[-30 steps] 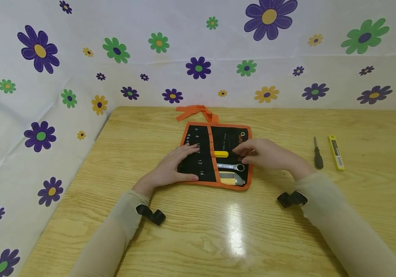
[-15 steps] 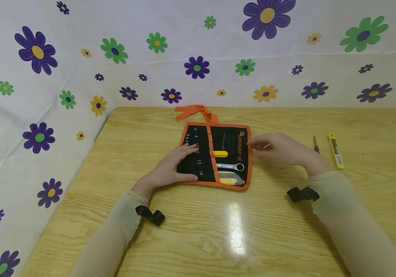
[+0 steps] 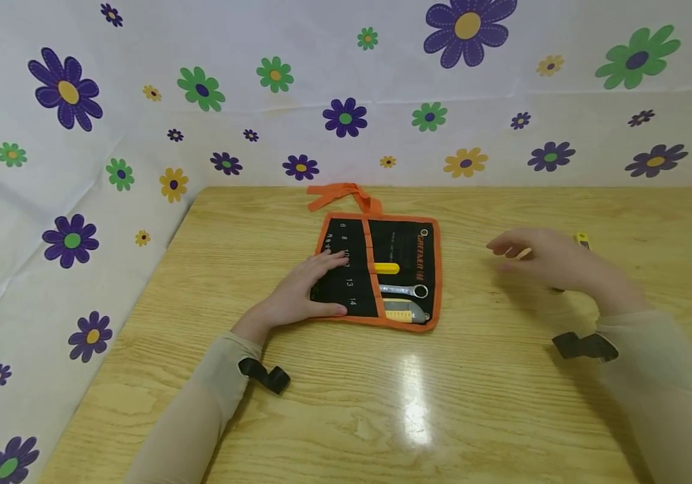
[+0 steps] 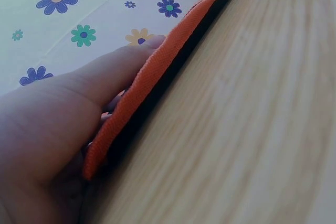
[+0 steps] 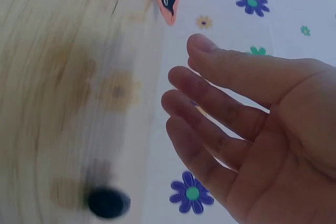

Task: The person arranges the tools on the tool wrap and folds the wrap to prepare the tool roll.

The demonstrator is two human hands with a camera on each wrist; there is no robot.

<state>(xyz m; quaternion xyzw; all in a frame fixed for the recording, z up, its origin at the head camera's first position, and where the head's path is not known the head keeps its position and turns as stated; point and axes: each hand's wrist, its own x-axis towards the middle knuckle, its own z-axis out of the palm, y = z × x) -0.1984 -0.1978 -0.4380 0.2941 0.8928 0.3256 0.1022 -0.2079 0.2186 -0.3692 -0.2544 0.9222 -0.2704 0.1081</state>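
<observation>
Two hands show on my feed, well apart from each other. The left hand (image 3: 297, 292) lies over the left part of a black tool pouch (image 3: 364, 286), fingers spread and relaxed, thumb by its near edge; on the left wrist camera I see that thumb against the orange trim (image 4: 165, 64). The pouch lies flat and unfolded near the middle of the wood-grained desk (image 3: 322, 417), an orange tie (image 3: 342, 193) trailing from its far edge. Out of its pockets I can see a yellow handle (image 3: 387, 268), a ring-ended wrench (image 3: 409, 291) and a grey-and-yellow knife (image 3: 405, 313). Off to the pouch's right, the right hand (image 3: 542, 257) hangs above the desk, holding nothing, its fingers loosely bent with the thumb apart. It mostly blocks my view of a yellow strip (image 3: 582, 238) and of something with a dark rounded end (image 5: 108, 202). Behind the desk I get a white sheet (image 3: 316, 40) printed with flowers.
</observation>
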